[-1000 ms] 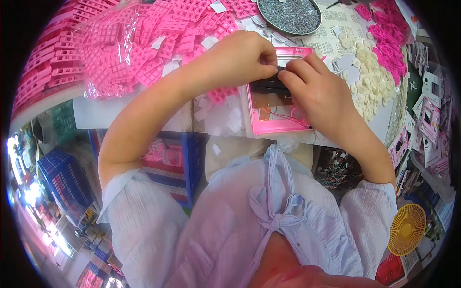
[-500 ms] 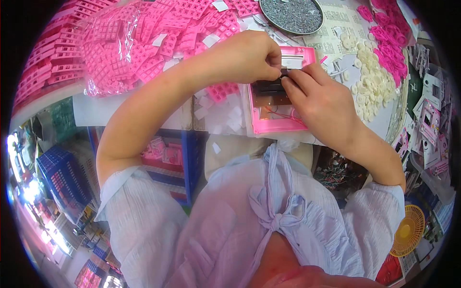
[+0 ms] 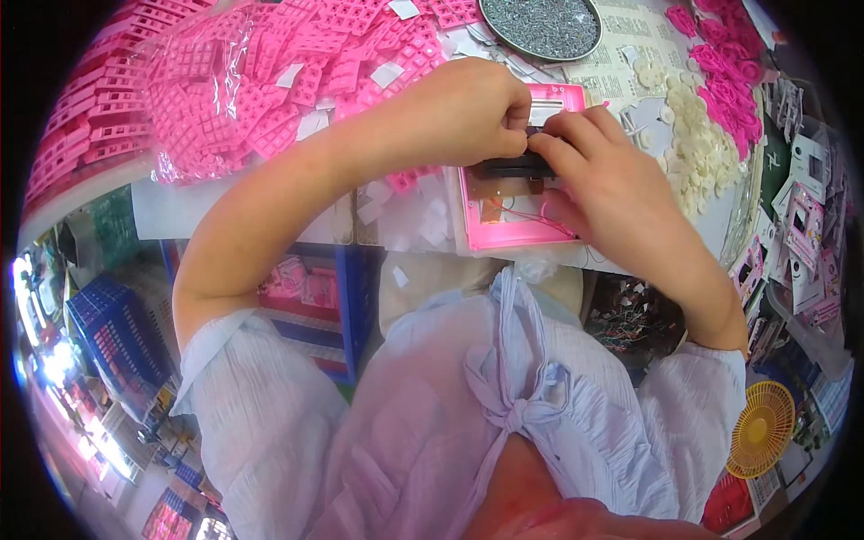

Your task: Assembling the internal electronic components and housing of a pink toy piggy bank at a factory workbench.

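Note:
A pink plastic case [image 3: 522,239] lies in front of me on the table, with a black strip-like part [image 3: 508,168] and thin red wires [image 3: 540,216] inside it. My left hand [image 3: 481,103] reaches over its far left side, fingers closed in a pinch at the black part; what they hold is hidden. From the right, my right hand [image 3: 621,180] bends over the case, its fingers curled and a fingertip close beside the left fingertips. The hand covers much of the case's right side.
Many pink gridded plastic pieces [image 3: 351,45] pile up at the far left, partly under a clear bag [image 3: 193,112]. A round tray [image 3: 486,20] of small metal parts stands behind the case. White discs [image 3: 697,148] and pink coiled pieces [image 3: 729,94] lie right.
My right hand has shifted its grip: a lower finger now sits apart over the case, near the wires. My left hand stays at the black part. The whole view has shifted slightly.

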Demonstrator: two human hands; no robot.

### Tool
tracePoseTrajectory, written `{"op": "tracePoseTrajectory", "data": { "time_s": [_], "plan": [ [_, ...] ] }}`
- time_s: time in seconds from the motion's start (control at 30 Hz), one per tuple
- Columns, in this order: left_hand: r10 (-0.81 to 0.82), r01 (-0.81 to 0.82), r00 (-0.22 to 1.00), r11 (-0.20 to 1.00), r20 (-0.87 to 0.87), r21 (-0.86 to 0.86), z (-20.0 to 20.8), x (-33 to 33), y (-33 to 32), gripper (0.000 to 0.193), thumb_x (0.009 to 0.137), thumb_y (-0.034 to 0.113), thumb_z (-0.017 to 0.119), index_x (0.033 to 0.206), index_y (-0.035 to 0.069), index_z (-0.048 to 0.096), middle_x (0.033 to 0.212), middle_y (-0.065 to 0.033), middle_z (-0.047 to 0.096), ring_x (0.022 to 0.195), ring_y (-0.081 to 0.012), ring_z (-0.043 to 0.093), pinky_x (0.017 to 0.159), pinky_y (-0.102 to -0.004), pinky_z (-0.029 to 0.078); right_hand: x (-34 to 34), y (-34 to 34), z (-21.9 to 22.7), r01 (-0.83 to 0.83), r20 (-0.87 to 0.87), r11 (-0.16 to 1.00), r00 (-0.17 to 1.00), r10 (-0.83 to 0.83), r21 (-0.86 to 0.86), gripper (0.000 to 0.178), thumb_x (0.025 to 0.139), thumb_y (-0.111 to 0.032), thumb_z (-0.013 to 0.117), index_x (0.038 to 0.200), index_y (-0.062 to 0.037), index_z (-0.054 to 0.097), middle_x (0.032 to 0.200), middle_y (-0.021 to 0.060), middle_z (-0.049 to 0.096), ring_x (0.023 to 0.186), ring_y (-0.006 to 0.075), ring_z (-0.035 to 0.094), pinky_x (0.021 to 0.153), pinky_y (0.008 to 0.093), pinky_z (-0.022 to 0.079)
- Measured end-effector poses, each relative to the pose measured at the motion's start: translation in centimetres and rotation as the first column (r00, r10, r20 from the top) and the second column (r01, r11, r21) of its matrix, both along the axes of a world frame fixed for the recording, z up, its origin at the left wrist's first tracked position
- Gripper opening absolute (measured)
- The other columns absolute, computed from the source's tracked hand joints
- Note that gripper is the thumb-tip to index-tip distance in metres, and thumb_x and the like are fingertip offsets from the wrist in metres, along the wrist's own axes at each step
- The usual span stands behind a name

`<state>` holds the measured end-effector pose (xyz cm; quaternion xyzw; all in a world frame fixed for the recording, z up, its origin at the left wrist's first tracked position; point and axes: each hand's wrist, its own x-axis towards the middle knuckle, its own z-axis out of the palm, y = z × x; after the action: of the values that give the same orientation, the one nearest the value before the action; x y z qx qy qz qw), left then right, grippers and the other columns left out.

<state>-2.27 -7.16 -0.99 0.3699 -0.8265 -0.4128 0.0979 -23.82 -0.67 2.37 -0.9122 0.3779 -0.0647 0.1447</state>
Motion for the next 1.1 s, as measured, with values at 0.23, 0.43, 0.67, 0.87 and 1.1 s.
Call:
{"op": "tracePoseTrajectory", "data": {
  "time_s": [0.23,0.43,0.67,0.87,1.1],
  "plan": [
    [-0.025,0.025,0.999,1.000,0.022,-0.007,0.2,0.7,-0.3,0.016,0.086,0.014,0.072,0.089,-0.001,0.072,0.073,-0.0117,0.068,0.063,-0.0214,0.064,0.060,-0.0351,0.050,-0.5,-1.4,-0.6,0.010,0.108,0.998,0.994,-0.017,0.067,0.034,0.078,-0.006,0.072,0.110,-0.0034,0.062,0.107,0.0109,0.061,0.107,0.0308,0.059,0.084,0.0412,0.056],
    [-0.003,0.001,0.999,0.999,-0.044,-0.049,-0.4,1.5,0.6,0.017,0.087,0.015,0.074,0.094,-0.001,0.072,0.075,-0.0123,0.068,0.066,-0.0221,0.064,0.061,-0.0356,0.050,-0.5,-1.5,-0.9,0.018,0.124,0.998,0.992,-0.026,0.061,0.035,0.077,-0.004,0.073,0.110,-0.0055,0.063,0.107,0.0097,0.061,0.107,0.0303,0.059,0.085,0.0399,0.056],
    [-0.115,0.091,0.980,0.986,-0.164,-0.142,-1.3,2.1,0.4,0.013,0.091,0.011,0.070,0.096,0.000,0.066,0.082,-0.0131,0.064,0.075,-0.0286,0.062,0.068,-0.0389,0.049,-0.2,-1.5,-1.4,0.002,0.127,1.000,0.992,-0.005,0.023,0.035,0.077,-0.004,0.073,0.110,-0.0074,0.063,0.105,0.0085,0.061,0.105,0.0300,0.060,0.083,0.0402,0.057],
    [-0.110,0.066,0.975,0.972,-0.191,-0.225,-2.1,2.2,1.0,0.012,0.092,0.011,0.069,0.096,0.001,0.065,0.086,-0.0125,0.063,0.079,-0.0312,0.062,0.072,-0.0395,0.049,-0.2,-1.6,-1.4,-0.009,0.132,1.000,0.991,0.006,0.025,0.033,0.077,-0.004,0.073,0.108,-0.0079,0.062,0.105,0.0070,0.060,0.105,0.0287,0.059,0.080,0.0402,0.058],
    [-0.055,0.022,0.989,0.973,-0.135,-0.230,-1.3,2.1,1.1,0.016,0.089,0.015,0.072,0.092,-0.001,0.070,0.078,-0.0123,0.066,0.070,-0.0273,0.064,0.065,-0.0382,0.049,0.1,-1.1,-1.1,-0.042,0.062,0.998,0.997,0.045,-0.050,0.029,0.080,-0.008,0.069,0.109,-0.0082,0.064,0.105,0.0051,0.060,0.104,0.0262,0.059,0.070,0.0368,0.060]
  ]
}}
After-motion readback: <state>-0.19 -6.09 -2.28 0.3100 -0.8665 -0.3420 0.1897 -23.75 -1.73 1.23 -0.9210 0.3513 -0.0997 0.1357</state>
